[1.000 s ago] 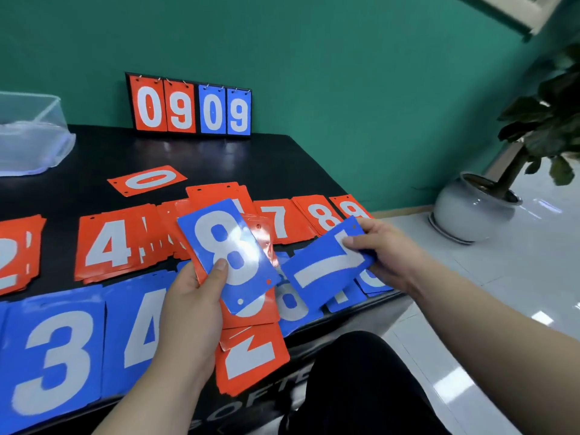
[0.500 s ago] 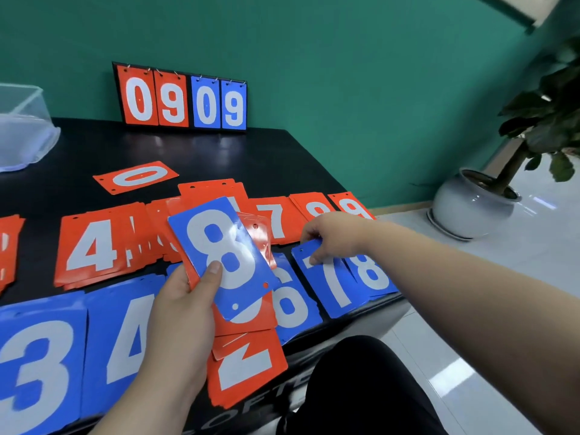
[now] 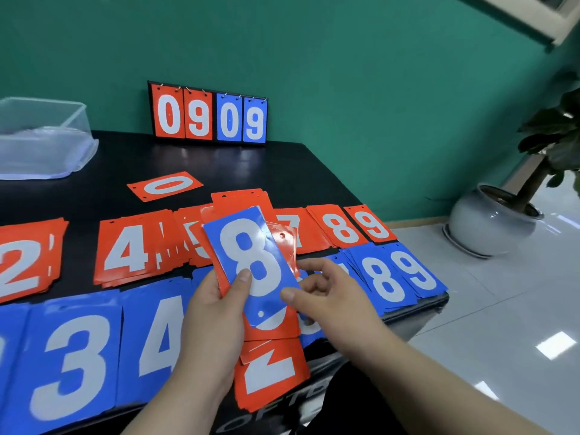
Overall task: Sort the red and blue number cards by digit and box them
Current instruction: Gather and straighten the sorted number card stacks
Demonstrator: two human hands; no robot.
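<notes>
My left hand [image 3: 213, 315] grips a stack of cards with a blue 8 card [image 3: 252, 265] on top and red cards beneath it. My right hand [image 3: 326, 296] pinches the lower right edge of that blue 8, thumb on its face. On the black table [image 3: 244, 164] lie red piles: 2 [image 3: 22, 262], 4 [image 3: 128, 249], 8 [image 3: 339, 227], 9 [image 3: 370, 222]. In front lie blue piles: 3 [image 3: 69, 359], 4 [image 3: 150, 340], 8 [image 3: 383, 277], 9 [image 3: 414, 268]. A single red 0 card [image 3: 164, 185] lies farther back. A clear plastic box [image 3: 40, 136] stands at the back left.
A small scoreboard [image 3: 208, 114] reading 0909 leans against the green wall at the table's back. A potted plant [image 3: 499, 215] stands on the tiled floor to the right. A red card [image 3: 270, 372] hangs over the table's front edge below my hands.
My right hand laid the blue 7 card down among the blue piles at the right, then came back left and now pinches the blue 8 on the held stack.
</notes>
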